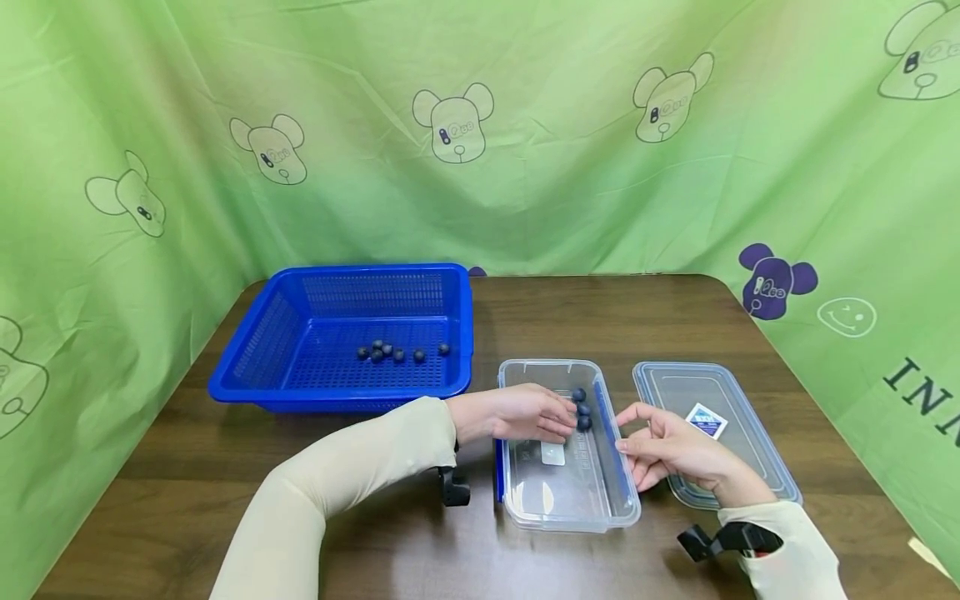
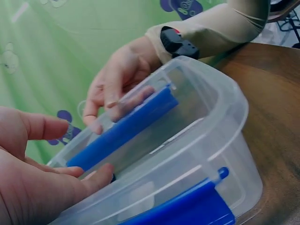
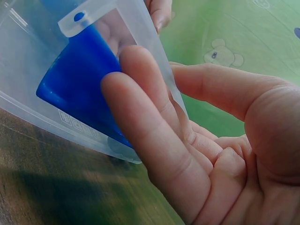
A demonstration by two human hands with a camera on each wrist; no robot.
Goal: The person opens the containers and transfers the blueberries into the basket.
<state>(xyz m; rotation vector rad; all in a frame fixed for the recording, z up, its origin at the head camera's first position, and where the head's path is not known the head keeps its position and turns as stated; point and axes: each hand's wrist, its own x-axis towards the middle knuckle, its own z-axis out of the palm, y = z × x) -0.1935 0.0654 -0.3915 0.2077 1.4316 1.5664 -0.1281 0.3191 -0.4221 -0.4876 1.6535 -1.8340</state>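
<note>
A clear plastic container [image 1: 558, 500] with blue side latches stands lidless on the table. Dark blueberries [image 1: 584, 423] lie inside it along the right wall. My left hand [image 1: 528, 412] reaches over the left rim into the container, its fingers loosely extended beside the berries. In the left wrist view, one dark berry shows just past a fingertip, with the thumb spread away from the fingers. At the right wall, my right hand [image 1: 671, 450] grips the container's rim. Its fingers [image 3: 140, 126] lie against the outside by the blue latch [image 3: 82, 75], opposite the thumb.
A blue perforated basket [image 1: 468, 333] stands at the back left, with several more blueberries [image 1: 419, 356] on its floor. To the right of the container, partly behind my right hand, lies a clear lid [image 1: 738, 425] with a sticker. A green printed curtain [image 1: 525, 208] surrounds the wooden table [image 1: 390, 533].
</note>
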